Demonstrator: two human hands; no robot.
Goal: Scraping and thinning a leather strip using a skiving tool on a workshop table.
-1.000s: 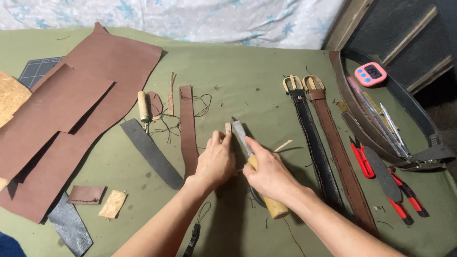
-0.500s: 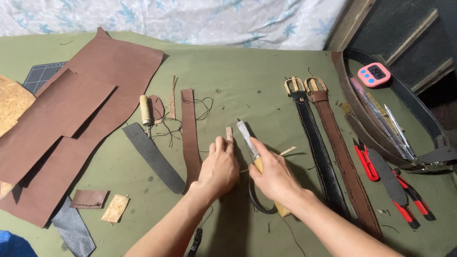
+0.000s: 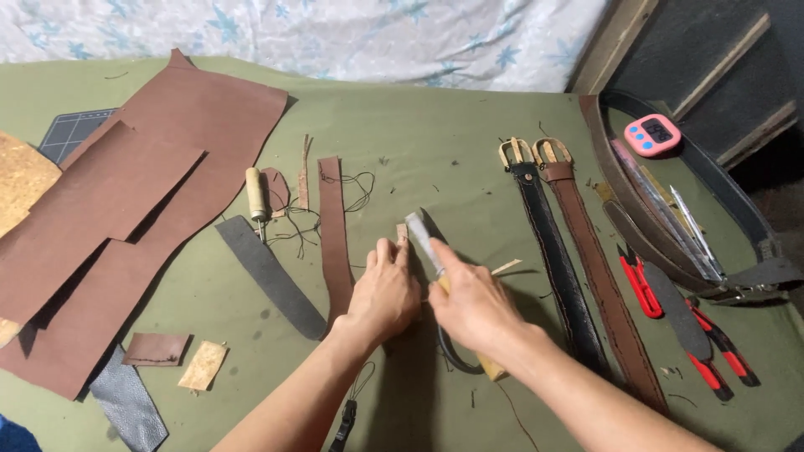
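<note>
My left hand (image 3: 383, 295) lies flat on the green table mat (image 3: 419, 134), its fingertips pinning a small tan leather strip (image 3: 401, 232). My right hand (image 3: 473, 305) grips a knife (image 3: 423, 241) with a flat metal blade and a wooden handle whose end (image 3: 492, 368) sticks out under the wrist. The blade tip rests right beside the tan strip, next to my left fingertips. A dark thin leather strap (image 3: 448, 351) curves beneath my right hand.
Large brown leather sheets (image 3: 142, 201) cover the left. A brown strip (image 3: 333, 234), a grey strip (image 3: 270, 276) and a wooden-handled awl (image 3: 255, 197) lie left of my hands. Two buckled belts (image 3: 569, 259), red-handled pliers (image 3: 670, 318) and a pink timer (image 3: 652, 134) sit on the right.
Both hands stay together on the small strip. The knife blade has shifted slightly along it and the camera has drifted a little.
</note>
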